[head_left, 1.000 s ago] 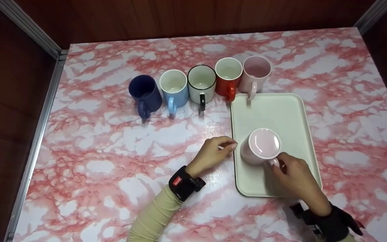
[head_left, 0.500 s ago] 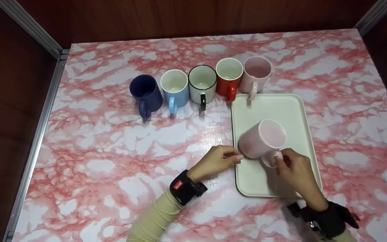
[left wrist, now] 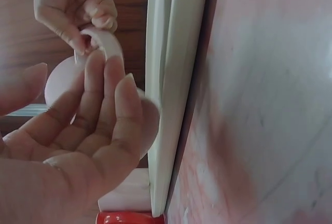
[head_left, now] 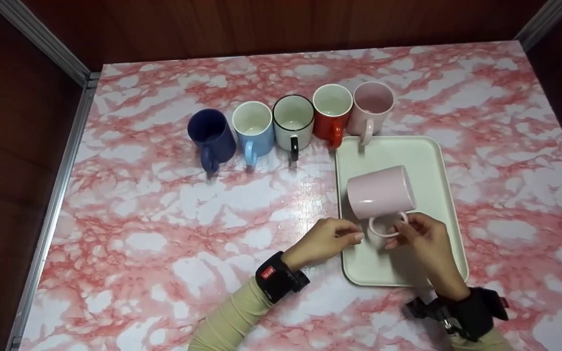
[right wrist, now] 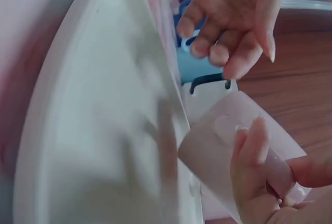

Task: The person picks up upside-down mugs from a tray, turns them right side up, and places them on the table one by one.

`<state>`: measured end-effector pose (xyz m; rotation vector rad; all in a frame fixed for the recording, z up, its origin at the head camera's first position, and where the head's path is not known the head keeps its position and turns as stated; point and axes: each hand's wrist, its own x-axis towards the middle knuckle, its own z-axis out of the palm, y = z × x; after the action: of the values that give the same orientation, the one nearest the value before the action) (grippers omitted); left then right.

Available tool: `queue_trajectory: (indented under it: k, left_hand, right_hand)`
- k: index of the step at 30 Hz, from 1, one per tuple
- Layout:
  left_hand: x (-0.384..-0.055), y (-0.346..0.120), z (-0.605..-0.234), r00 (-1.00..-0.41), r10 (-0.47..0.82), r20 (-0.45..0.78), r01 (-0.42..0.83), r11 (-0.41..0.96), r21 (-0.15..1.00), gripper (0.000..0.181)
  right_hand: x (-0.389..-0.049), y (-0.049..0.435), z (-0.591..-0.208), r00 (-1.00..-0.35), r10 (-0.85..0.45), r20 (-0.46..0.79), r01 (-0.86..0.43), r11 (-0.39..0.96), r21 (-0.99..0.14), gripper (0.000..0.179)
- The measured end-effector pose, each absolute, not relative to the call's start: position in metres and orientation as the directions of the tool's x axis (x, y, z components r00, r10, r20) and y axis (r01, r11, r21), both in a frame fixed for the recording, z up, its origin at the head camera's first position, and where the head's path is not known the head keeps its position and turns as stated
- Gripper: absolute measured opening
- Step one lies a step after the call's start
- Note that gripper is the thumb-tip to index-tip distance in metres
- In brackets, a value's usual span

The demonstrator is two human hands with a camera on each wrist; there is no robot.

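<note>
A pink mug (head_left: 381, 192) is tilted onto its side above the cream tray (head_left: 383, 268), its inside out of sight. My right hand (head_left: 427, 241) pinches the mug's handle (head_left: 377, 231) between thumb and fingers at the handle's right side. Just left of the handle, my left hand (head_left: 330, 239) hangs over the tray's left edge with fingers loosely bent and nothing in them. In the left wrist view, the left fingers (left wrist: 93, 94) overlap the mug, but contact cannot be made out. The right wrist view shows a gap between the left hand (right wrist: 233, 16) and the mug (right wrist: 223, 136).
Behind the tray, a row of upright mugs has handles facing me: dark blue (head_left: 211, 136), light blue (head_left: 254, 129), white with a black rim (head_left: 293, 122), red (head_left: 332, 114) and another pink mug (head_left: 372, 109). Dark wooden panels (head_left: 286, 27) border the pink-marbled table (head_left: 164, 273).
The pink mug has turned from roughly vertical onto its side, its visible end swinging to the right. My left hand has moved right and slightly closer to me. The row of mugs is unchanged.
</note>
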<state>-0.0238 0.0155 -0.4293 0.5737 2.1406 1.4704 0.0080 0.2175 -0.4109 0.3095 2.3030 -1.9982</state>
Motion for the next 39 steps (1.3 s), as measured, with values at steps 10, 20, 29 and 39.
queue_trajectory:
  k: [10,20,29,39]
  left_hand:
    - [-0.021,0.022,-0.432,-0.846,0.512,-0.149,0.003,0.284,0.959,0.024]
    - [-0.017,0.041,-0.434,-0.908,0.326,-0.262,-0.306,-0.088,0.948,0.021]
    - [-0.014,0.052,-0.430,-0.922,0.246,-0.299,-0.365,-0.295,0.883,0.020]
    - [-0.014,0.056,-0.428,-0.923,0.244,-0.298,-0.371,-0.348,0.861,0.017]
  right_hand:
    - [0.007,0.224,-0.427,-0.992,-0.013,-0.129,0.130,-0.088,-0.988,0.026]
    - [0.007,0.211,-0.420,-0.990,0.001,-0.142,0.136,-0.286,-0.949,0.018]
    - [0.007,0.206,-0.416,-0.980,0.014,-0.200,0.179,-0.397,-0.900,0.010]
    - [0.003,0.207,-0.416,-0.972,0.022,-0.233,0.220,-0.257,-0.941,0.013]
